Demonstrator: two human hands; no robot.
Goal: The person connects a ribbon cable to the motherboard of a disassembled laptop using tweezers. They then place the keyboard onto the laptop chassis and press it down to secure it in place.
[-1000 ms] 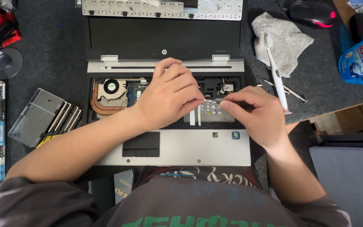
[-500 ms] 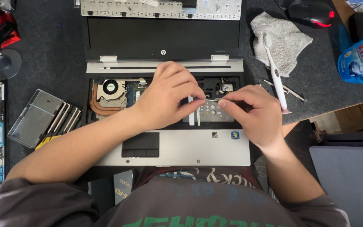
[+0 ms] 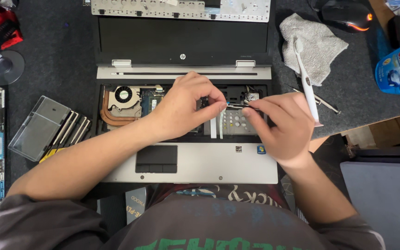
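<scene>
We see the left hand [image 3: 184,109] and right hand [image 3: 281,126] meeting over the open bay of a silver laptop with its keyboard removed [image 3: 186,162], on the dark felt-covered table [image 3: 56,78]; both hands pinch a thin metal tool [image 3: 238,106] between fingertips, just above a perforated grey plate [image 3: 235,122]; a copper-piped cooling fan [image 3: 122,96] sits left; a white toothbrush [image 3: 306,83] lies right.

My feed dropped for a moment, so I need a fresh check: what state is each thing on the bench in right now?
laptop: lid open, keyboard removed, internals exposed.
cooling fan: uncovered, in its bay.
keyboard: detached, lying beyond the screen.
small metal tool: pinched between both hands.
left hand: fingertips pinched at the tool.
right hand: fingertips gripping the tool.
screwdriver case: lid open.
toothbrush: lying on the cloth.
mouse: lit.
</scene>
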